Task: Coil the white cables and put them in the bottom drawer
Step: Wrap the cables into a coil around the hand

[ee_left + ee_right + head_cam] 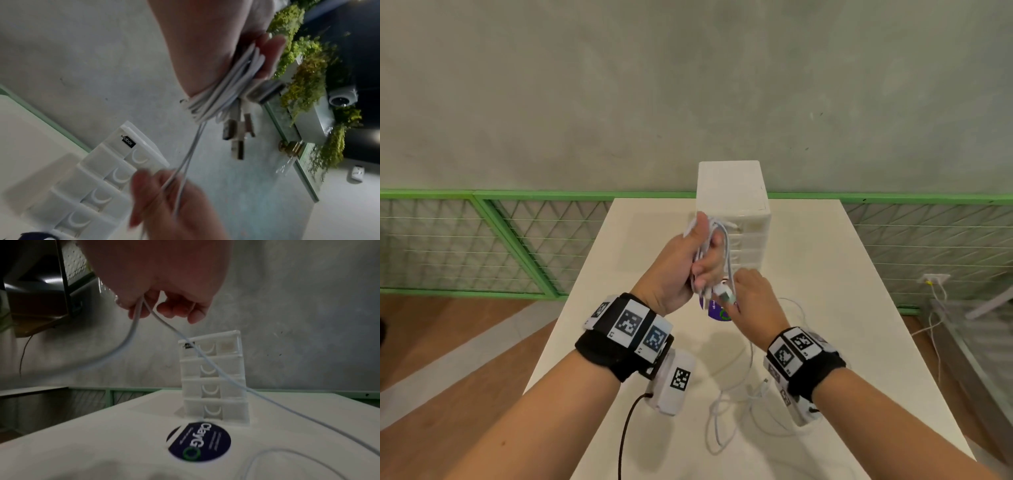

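Observation:
My left hand (697, 260) is raised above the table and grips a bundle of coiled white cables (224, 91), with USB plugs (238, 134) hanging from the bundle. My right hand (751, 294) is just below and to the right of it, pinching two white cable strands (141, 309) that run up to the bundle. The strands' loose ends (732, 407) trail in loops over the table near me. A white drawer unit (736, 212) with several closed drawers stands behind my hands; its bottom drawer (218, 410) is shut.
The white table (842, 308) carries a dark round sticker (199, 441) in front of the drawer unit. A green mesh railing (482, 240) runs behind and to both sides. A black cord (626, 431) hangs from my left wrist camera.

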Motion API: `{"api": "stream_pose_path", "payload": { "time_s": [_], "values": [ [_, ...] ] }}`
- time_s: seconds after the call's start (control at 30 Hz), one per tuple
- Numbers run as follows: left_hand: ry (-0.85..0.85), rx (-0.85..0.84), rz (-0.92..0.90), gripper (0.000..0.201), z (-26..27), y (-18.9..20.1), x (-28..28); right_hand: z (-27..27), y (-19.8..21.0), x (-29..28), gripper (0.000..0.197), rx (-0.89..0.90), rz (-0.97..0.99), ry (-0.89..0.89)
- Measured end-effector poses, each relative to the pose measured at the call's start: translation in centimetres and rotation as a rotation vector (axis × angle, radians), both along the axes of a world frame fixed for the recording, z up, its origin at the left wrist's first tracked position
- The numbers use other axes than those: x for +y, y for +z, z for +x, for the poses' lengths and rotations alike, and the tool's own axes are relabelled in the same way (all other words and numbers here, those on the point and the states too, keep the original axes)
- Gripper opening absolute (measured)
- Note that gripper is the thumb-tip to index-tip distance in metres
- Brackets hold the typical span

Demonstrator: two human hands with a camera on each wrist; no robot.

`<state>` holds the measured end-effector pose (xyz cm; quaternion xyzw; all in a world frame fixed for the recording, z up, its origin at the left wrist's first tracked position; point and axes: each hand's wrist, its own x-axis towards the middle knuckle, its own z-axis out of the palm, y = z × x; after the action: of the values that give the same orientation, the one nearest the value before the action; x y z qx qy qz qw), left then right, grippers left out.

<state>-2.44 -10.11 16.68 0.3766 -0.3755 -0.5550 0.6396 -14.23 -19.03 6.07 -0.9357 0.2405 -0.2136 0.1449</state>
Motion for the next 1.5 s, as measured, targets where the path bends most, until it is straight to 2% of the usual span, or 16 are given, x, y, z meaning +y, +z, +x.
{"api": "stream_pose_path", "payload": {
  "time_s": [0.1, 0.17, 0.23, 0.3, 0.4, 0.47, 0.53, 0.67, 0.73, 0.8, 0.9, 1.0, 1.1, 1.2, 1.37, 1.5],
  "values": [
    [0.177, 0.192, -0.098, 0.049, 1.2, 1.6, -0.9, -0.8, -1.5, 1.5, 0.046, 0.106, 0.221, 0.11],
    [0.296, 0.274, -0.153, 0.048, 2.0, 2.4, -1.5, -1.3, -1.8, 2.2, 0.029, 0.158, 0.426, 0.12],
    [0.419, 0.255, -0.149, 0.043, 2.5, 2.4, -2.1, -1.3, -1.2, 2.7, 0.018, 0.136, 0.518, 0.111],
    [0.543, 0.116, -0.113, 0.035, 2.8, 1.8, -2.6, -1.1, -0.3, 2.9, 0.014, 0.115, 0.562, 0.103],
    [0.689, -0.201, -0.131, 0.028, 3.8, 0.9, -3.1, -1.4, 0.0, 3.0, 0.009, 0.038, 0.565, 0.07],
    [0.755, -0.399, -0.155, 0.028, 5.1, 0.3, -3.2, -2.0, -0.1, 2.9, 0.009, -0.054, 0.595, 0.045],
    [0.794, -0.615, -0.153, 0.03, 6.3, -0.1, -3.1, -2.6, -0.2, 2.8, 0.018, -0.134, 0.657, 0.043],
    [0.666, -0.951, -0.07, 0.034, 7.3, -1.5, -3.0, -3.1, 1.6, 2.5, 0.033, -0.253, 0.733, 0.061],
    [0.534, -1.113, 0.04, 0.04, 7.4, -2.6, -2.9, -3.1, 2.6, 1.8, 0.028, -0.314, 0.707, 0.058],
    [0.391, -1.184, 0.193, 0.05, 6.8, -3.0, -2.6, -3.0, 3.3, 1.0, 0.015, -0.351, 0.658, 0.021],
    [0.159, -1.168, 0.359, 0.055, 4.8, -3.0, -2.0, -3.1, 3.5, -0.1, 0.019, -0.334, 0.478, -0.044],
    [-0.092, -1.133, 0.399, 0.044, 2.4, -2.8, -1.1, -2.9, 3.6, -1.1, 0.017, -0.378, 0.37, -0.07],
    [-0.273, -0.96, 0.418, 0.035, 1.2, -3.1, -0.7, -2.4, 3.6, -1.9, 0.02, -0.404, 0.3, -0.043],
    [-0.279, -0.66, 0.346, 0.034, 0.4, -2.2, -0.4, -2.0, 3.1, -2.4, 0.034, -0.393, 0.302, 0.005],
    [-0.282, -0.351, 0.134, 0.049, -0.6, 0.0, -1.0, -1.5, 2.3, -2.0, 0.031, -0.283, 0.421, -0.022],
    [-0.181, -0.051, 0.017, 0.058, -0.8, 1.0, -1.8, -0.6, 1.5, -1.4, 0.021, -0.259, 0.487, -0.014]
  ]
}}
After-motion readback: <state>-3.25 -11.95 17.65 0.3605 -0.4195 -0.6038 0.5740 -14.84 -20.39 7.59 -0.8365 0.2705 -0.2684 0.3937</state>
